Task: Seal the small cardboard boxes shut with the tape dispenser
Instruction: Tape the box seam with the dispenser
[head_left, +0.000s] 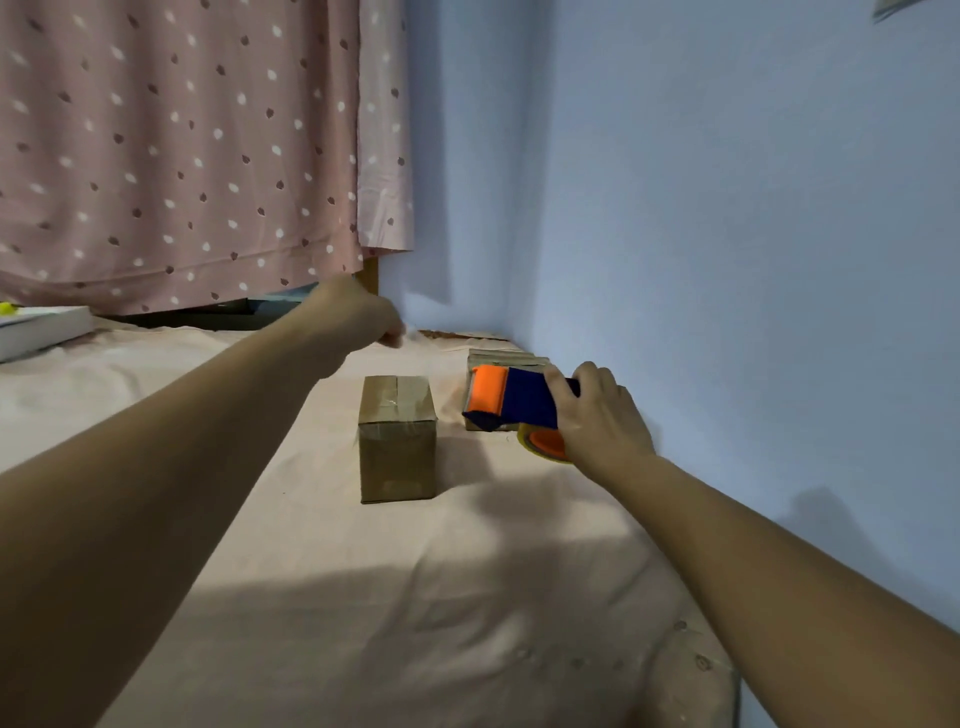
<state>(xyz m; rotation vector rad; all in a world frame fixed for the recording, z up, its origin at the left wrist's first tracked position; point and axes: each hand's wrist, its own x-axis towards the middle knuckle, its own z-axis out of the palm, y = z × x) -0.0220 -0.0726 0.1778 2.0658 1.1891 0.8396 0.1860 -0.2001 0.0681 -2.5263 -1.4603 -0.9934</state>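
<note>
The right hand (597, 415) grips the blue and orange tape dispenser (514, 400), right of a taped box (397, 436). The left hand (353, 317) is far out, too blurry to tell its fingers.

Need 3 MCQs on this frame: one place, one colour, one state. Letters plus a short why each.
1. Where is the dispenser?
A. in the right hand
B. on a shelf
C. in a drawer

2. What colours is the dispenser?
A. green and white
B. blue and orange
C. all black

3. What state is the top of the near box in?
A. flaps standing open
B. flaps torn off
C. flaps closed, with tape across

Key:
1 A: the right hand's fingers curl round its body.
2 B: its body is blue and its front part is orange.
3 C: the flaps lie flat under glossy tape.
</note>
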